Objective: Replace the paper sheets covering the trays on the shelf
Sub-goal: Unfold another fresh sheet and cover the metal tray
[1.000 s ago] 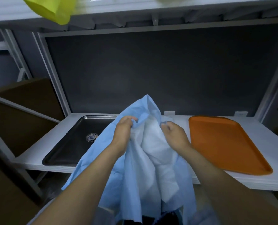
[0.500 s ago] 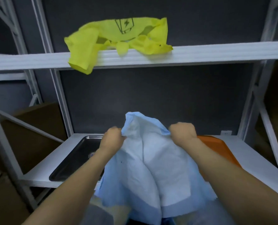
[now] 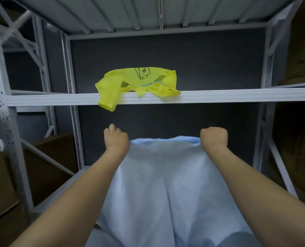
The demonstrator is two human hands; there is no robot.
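Both hands were raised in front of the rack, each closed on the top edge of the blue sheet (image 3: 166, 184). The left hand (image 3: 116, 139) had its fingers curled over one upper corner, and the right hand (image 3: 213, 138) was balled into a fist around the other. Held well apart like that, they kept the top edge nearly straight, so the paper hung open and wide between the forearms, not bunched. This looked like a hold for spreading it flat before laying it down. The sheet dropped in front of the lower shelf (image 3: 73, 186) and hid most of its surface, so the trays could not be seen.

On the upper shelf (image 3: 219, 96) lay a piece of crumpled yellow material (image 3: 112, 86), one end drooping over the front rail, as if set aside out of the way. Whether it was a bag or a cloth could not be told. It carried a dark line drawing (image 3: 142, 73) of a battery-like outline with a lightning bolt. No words or brand could be read anywhere. Brown cardboard boxes (image 3: 46, 157) stood beyond the rack's left uprights.
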